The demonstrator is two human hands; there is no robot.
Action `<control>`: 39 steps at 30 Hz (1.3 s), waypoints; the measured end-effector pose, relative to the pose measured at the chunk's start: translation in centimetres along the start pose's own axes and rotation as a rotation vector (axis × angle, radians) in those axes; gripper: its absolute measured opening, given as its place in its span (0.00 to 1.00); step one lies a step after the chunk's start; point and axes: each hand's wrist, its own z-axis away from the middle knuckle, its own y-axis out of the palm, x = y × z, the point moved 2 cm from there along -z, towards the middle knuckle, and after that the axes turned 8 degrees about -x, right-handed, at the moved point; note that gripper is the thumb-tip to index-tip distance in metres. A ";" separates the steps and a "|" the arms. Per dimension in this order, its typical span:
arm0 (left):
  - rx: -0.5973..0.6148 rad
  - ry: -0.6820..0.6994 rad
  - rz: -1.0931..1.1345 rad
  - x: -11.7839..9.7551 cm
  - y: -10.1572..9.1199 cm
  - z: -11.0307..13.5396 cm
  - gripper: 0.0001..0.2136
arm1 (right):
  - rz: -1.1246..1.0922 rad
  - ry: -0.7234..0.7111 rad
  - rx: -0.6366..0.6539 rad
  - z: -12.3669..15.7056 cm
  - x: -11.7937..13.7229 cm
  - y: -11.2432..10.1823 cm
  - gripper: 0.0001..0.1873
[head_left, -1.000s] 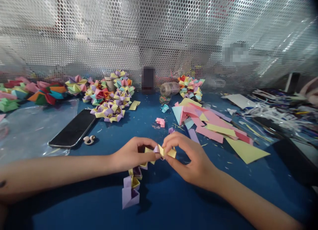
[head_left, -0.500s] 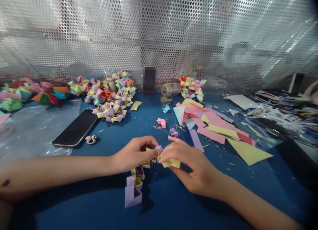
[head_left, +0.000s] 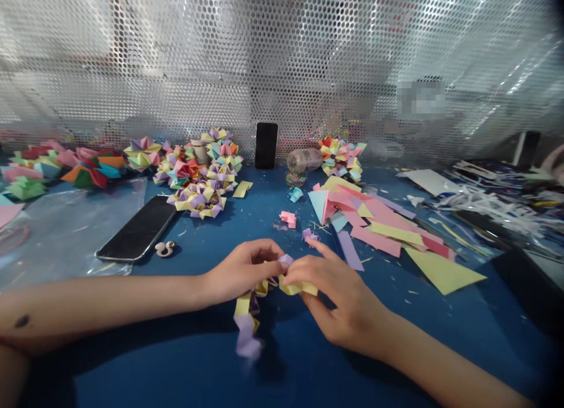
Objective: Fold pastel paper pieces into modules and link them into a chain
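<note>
Above the blue table, my left hand (head_left: 249, 268) pinches one end of a chain of folded purple and yellow paper units (head_left: 245, 305). The chain hangs down below that hand, its purple lower end smeared by motion. Close beside it, my right hand (head_left: 337, 290) is closed on a yellow folded paper piece (head_left: 299, 287), which meets the chain's end at my fingertips. Its index finger sticks out toward a small purple folded piece (head_left: 310, 236) on the table. How the yellow piece joins the chain is hidden by my fingers.
Finished paper balls (head_left: 200, 197) stand at the back left. A phone (head_left: 138, 227) and a small ring-shaped object (head_left: 165, 249) lie left; another phone (head_left: 267, 146) stands upright against the perforated metal wall (head_left: 198, 55). Cut coloured paper (head_left: 383, 223) and scraps (head_left: 480, 193) spread to the right.
The chain's hanging end has swung to the right and is now blurred. Both hands keep their hold, and the right hand has shifted slightly left with its index finger more raised.
</note>
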 end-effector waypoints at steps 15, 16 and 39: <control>0.016 -0.032 0.149 0.3 0.2 0.3 0.10 | 0.182 0.221 -0.168 -0.3 -0.7 -0.3 0.12; 0.027 -0.028 0.163 0.3 0.2 0.3 0.10 | 0.182 0.243 -0.171 -0.3 -0.8 -0.3 0.12; 0.085 0.071 0.128 0.3 0.3 0.9 0.08 | 0.453 -0.094 -0.173 -0.9 0.6 -1.4 0.07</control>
